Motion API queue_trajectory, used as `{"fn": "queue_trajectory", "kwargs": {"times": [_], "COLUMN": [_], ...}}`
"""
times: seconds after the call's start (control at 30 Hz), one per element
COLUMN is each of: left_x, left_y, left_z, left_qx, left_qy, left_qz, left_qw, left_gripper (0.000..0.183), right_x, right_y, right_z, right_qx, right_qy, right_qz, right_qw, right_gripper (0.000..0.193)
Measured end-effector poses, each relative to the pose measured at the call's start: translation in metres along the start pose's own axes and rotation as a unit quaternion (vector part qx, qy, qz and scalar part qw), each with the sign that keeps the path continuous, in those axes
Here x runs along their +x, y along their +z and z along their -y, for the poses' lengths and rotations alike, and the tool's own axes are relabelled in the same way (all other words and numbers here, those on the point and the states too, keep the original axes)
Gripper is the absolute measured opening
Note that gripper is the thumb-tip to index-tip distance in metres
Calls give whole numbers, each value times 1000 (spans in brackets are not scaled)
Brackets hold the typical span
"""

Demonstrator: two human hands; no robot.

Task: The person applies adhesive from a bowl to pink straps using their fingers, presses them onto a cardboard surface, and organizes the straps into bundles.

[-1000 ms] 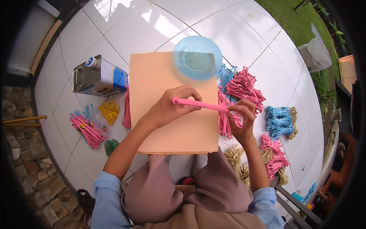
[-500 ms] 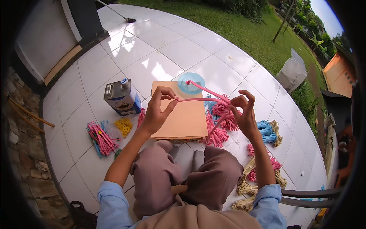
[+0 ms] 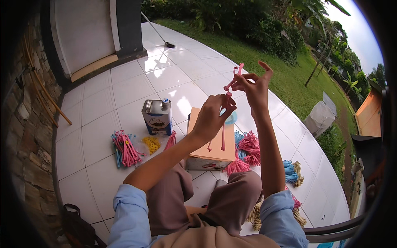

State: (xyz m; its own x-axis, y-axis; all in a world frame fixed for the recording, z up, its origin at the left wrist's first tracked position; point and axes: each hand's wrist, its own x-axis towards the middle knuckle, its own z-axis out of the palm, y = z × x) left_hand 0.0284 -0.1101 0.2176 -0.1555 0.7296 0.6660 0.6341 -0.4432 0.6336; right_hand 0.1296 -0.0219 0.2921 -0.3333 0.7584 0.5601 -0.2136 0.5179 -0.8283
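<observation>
I have pink strips (image 3: 223, 136) in both my hands, up in the air over the far end of the box (image 3: 216, 154). My left hand (image 3: 210, 116) is closed, with the fingers and thumb pinching, and two strips hang down under it. My right hand (image 3: 254, 91) is up higher. Its thumb and finger pinch more pink, with knobby ends poking out, and its other fingers stick up and hold nothing. I can't tell if both hands have the same strips.

I think I am in the middle of this lot. It is not set down, and I can't see a knot in it. The bunch (image 3: 126, 151) on my left lies pink and blue together with a bit of yellow on it, so I guess those are further along. The yellow bits (image 3: 151, 144) sit next to it, by the can (image 3: 157, 117). On my right there is a big pink pile (image 3: 250, 149), so there looks to be plenty left.
</observation>
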Motion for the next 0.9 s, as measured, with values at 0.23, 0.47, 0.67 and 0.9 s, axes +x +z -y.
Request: {"fn": "queue_trajectory", "kwargs": {"times": [0.23, 0.47, 0.67, 0.9], "left_x": [-12, -103, -167, -193], "left_y": [-67, -88, -23, -6], "left_z": [90, 200, 299, 363], "left_qx": [-7, -261, -87, 313], "left_qy": [4, -231, -375, -311], "left_qz": [-193, -125, -50, 48], "left_qw": [981, 929, 921, 896], "left_gripper": [21, 23, 17, 23], "right_x": [-33, -163, -229, -230], "right_y": [108, 204, 208, 226], "right_z": [-114, -227, -329, -374], "right_qx": [69, 143, 91, 37], "right_qy": [65, 207, 420, 425], "right_qz": [-32, 78, -20, -10], "right_qw": [995, 965, 903, 905], "right_gripper": [49, 49, 53, 70]}}
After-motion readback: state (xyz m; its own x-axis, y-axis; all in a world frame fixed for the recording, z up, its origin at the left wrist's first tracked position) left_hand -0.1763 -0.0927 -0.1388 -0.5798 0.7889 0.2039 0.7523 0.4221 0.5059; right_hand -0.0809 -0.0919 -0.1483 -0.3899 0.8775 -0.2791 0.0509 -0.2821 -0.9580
